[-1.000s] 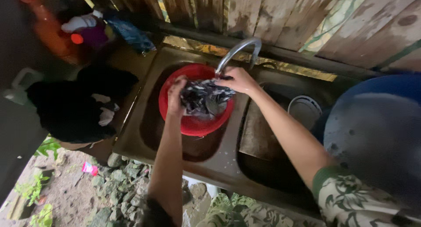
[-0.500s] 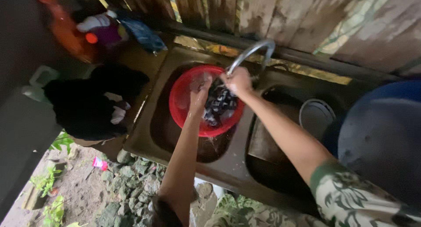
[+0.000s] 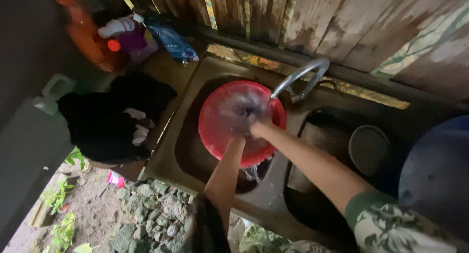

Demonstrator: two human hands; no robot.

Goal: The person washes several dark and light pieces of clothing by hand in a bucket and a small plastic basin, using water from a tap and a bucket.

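Head view: both hands [image 3: 246,128] grip blurred cloth [image 3: 243,106] over red basin [image 3: 215,128].

Packaging observed at the far left of the scene, on the counter corner beside the sink and against the wooden wall.

One blue plastic sachet [image 3: 172,40]: flat, crinkled, pouch-shaped, lying tilted, with pale print on its face. It sits furthest right in the group.

Just left of it, a purple packet [image 3: 133,40], soft in shape and partly blurred, with a white pack [image 3: 117,25] lying on top of it.

A small pink wrapper [image 3: 115,179] lies on the ground at near left, among stones.

No signs or screens sighted.
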